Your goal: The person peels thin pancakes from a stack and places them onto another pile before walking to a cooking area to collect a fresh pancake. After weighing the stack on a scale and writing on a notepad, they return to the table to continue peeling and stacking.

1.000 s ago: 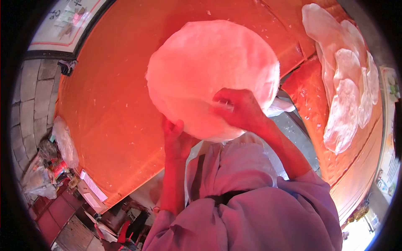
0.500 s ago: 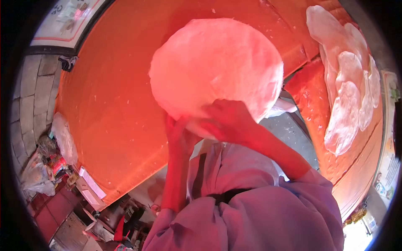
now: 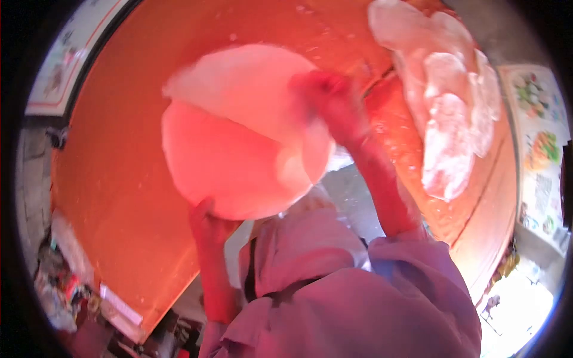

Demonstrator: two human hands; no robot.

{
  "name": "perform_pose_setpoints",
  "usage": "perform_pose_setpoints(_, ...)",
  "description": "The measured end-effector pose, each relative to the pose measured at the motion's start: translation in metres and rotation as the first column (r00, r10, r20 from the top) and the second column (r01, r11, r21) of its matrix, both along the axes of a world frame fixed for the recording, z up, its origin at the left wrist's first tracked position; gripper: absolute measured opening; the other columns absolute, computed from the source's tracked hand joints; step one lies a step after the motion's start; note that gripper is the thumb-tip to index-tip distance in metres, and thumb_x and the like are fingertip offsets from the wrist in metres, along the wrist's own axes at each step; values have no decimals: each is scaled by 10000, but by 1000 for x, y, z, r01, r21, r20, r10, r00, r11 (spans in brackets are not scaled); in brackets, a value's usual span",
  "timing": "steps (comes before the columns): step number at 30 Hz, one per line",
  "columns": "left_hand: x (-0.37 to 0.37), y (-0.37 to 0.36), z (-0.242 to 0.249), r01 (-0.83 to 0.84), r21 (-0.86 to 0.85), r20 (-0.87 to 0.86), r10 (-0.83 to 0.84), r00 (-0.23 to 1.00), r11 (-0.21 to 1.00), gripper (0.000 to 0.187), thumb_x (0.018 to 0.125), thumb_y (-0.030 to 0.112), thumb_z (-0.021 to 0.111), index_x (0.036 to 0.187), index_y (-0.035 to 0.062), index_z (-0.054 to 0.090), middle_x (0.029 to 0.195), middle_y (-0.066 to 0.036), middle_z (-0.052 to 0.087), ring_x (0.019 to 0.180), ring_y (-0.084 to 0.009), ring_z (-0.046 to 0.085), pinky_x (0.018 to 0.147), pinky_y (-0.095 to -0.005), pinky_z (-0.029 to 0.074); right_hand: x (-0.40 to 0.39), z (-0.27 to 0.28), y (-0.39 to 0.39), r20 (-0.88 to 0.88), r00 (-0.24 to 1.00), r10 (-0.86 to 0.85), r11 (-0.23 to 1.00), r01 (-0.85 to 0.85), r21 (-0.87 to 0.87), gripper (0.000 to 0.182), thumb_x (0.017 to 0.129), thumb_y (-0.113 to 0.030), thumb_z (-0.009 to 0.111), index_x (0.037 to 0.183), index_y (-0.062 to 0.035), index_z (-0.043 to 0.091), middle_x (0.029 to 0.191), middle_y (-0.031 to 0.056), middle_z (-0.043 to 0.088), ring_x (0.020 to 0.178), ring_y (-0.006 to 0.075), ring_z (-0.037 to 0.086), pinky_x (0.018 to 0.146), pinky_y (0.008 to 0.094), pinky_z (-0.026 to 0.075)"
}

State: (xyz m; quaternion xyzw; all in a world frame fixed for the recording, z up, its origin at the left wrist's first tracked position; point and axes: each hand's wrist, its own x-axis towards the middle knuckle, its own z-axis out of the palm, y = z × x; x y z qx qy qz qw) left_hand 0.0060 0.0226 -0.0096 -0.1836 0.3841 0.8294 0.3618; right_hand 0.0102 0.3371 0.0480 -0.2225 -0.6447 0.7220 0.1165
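Note:
A stack of thin, round, pale dough sheets (image 3: 221,161) lies near the edge of the orange table before me. Its upper sheet (image 3: 248,77) is lifted partly back, leaving a diagonal edge across the round and a smooth face below. My left hand (image 3: 210,219) grips the near left rim, thumb on top. At the right side of the round, my right hand (image 3: 337,104) is closed on the lifted upper sheet. Motion blurs its fingers, and the pinched part of the sheet is hidden.
Several overlapping oval pale sheets (image 3: 447,113) lie on the right part of the orange table (image 3: 113,197). A framed picture (image 3: 71,53) stands at upper left, and a printed poster (image 3: 540,155) at far right. Plastic bags and clutter (image 3: 62,292) fill the lower left.
My right hand has moved up and right, drawing the upper sheet back from the lower one. My left hand has shifted left along the near rim. The view has turned slightly.

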Motion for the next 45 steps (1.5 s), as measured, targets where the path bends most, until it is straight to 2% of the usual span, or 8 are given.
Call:
perform_pose_setpoints(12,8,-6,6,48,152,0,-49,999,987,566,908,152,565,1416,52,338,1403,-111,421,1277,-266,427,1037,-410,384,305,-103,273,81,576,-814,581,810,76,254,812,-217,750,940,-25,645,687,7,594,573,98,528,520,230,436)
perform_pose_setpoints(14,8,1,19,66,272,-47,-55,997,960,561,909,165,572,1412,57,347,1398,-114,427,1280,-274,426,1032,-418,388,299,-82,230,310,251,-917,386,753,532,468,755,-252,799,1068,31,596,767,63,611,651,140,559,575,270,464)
perform_pose_setpoints(17,12,6,27,92,-47,-282,-101,954,995,593,906,200,553,1435,92,306,1417,-149,373,1258,-332,423,960,-504,428,269,-88,187,-222,485,-846,51,487,872,605,728,-206,807,1210,36,533,994,124,591,840,234,567,723,347,483)
perform_pose_setpoints(20,13,26,32,25,-104,-458,-70,886,994,534,902,153,591,1376,34,375,1360,-122,455,1213,-269,487,978,-425,431,149,-27,62,143,897,-418,706,222,673,471,757,-220,770,1149,-24,597,955,79,636,798,190,585,726,340,499)
perform_pose_setpoints(24,-1,40,37,23,-183,-485,-111,867,983,502,894,132,613,1332,2,407,1282,-101,513,1128,-220,547,920,-367,472,53,-12,-64,29,921,389,819,-360,446,309,776,-156,747,1048,-25,683,971,125,680,787,161,624,713,303,519)
perform_pose_setpoints(38,13,2,-6,-146,-508,-261,10,965,849,431,826,105,595,1231,-12,509,1142,-110,599,1043,-243,592,895,-354,488,27,-59,-111,127,898,422,710,-414,569,116,808,-150,642,784,-37,635,668,170,595,572,280,565,569,355,467)
perform_pose_setpoints(42,7,2,-1,25,-113,-30,-29,999,993,464,788,94,610,1222,-29,505,1150,-116,595,1047,-256,586,900,-383,487,-10,-13,-39,123,980,158,884,-196,424,140,794,-184,608,744,-62,654,728,157,649,647,321,624,635,404,508)
perform_pose_setpoints(45,13,-2,-9,-45,-189,-50,36,998,981,490,794,107,605,1252,-23,487,1191,-120,575,1082,-261,567,934,-395,463,-21,57,62,94,996,-6,938,-27,346,103,842,-185,672,871,-96,715,676,-11,627,672,58,576,613,255,509)
